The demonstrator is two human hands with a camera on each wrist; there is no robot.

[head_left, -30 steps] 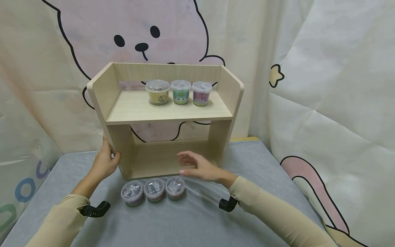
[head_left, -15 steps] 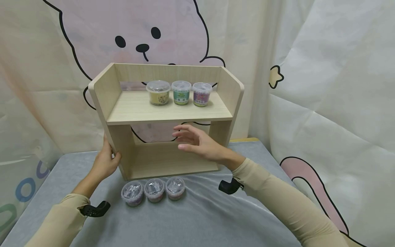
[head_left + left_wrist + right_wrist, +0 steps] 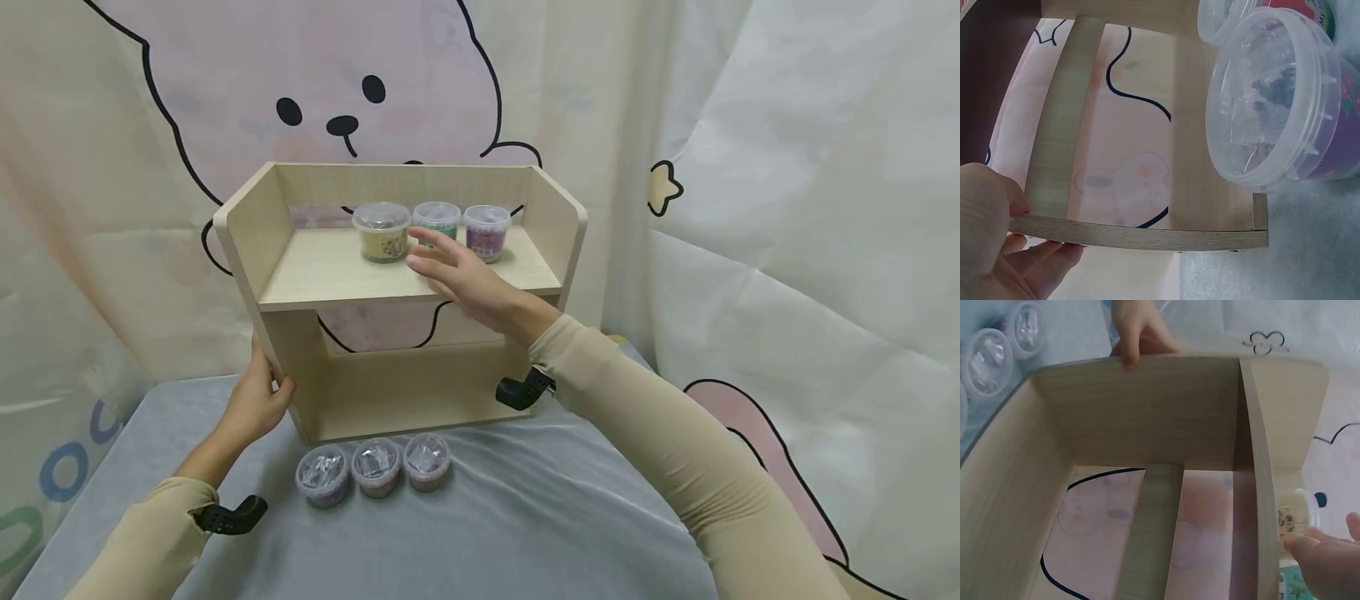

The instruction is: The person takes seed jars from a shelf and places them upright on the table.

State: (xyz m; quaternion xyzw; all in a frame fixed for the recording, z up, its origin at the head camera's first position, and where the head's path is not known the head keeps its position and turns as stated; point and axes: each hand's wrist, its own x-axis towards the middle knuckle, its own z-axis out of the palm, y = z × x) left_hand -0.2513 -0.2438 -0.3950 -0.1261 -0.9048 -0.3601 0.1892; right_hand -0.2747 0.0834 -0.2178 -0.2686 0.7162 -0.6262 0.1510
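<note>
A small two-tier wooden shelf stands tilted on the table. My left hand grips its left side panel, thumb on one face and fingers on the other, as the left wrist view confirms. On the upper board sit a yellow-labelled tub, a teal-labelled tub and a purple-labelled tub, all with clear lids. My right hand, fingers extended, is in front of the teal tub and partly hides it. Whether it touches any tub, I cannot tell.
Three lidded tubs, a left one, a middle one and a right one, stand in a row before the shelf on the grey tablecloth. A printed curtain hangs behind.
My right hand has risen from the lower compartment's front edge to the tubs on the upper board. The left hand keeps its grip on the side panel.
</note>
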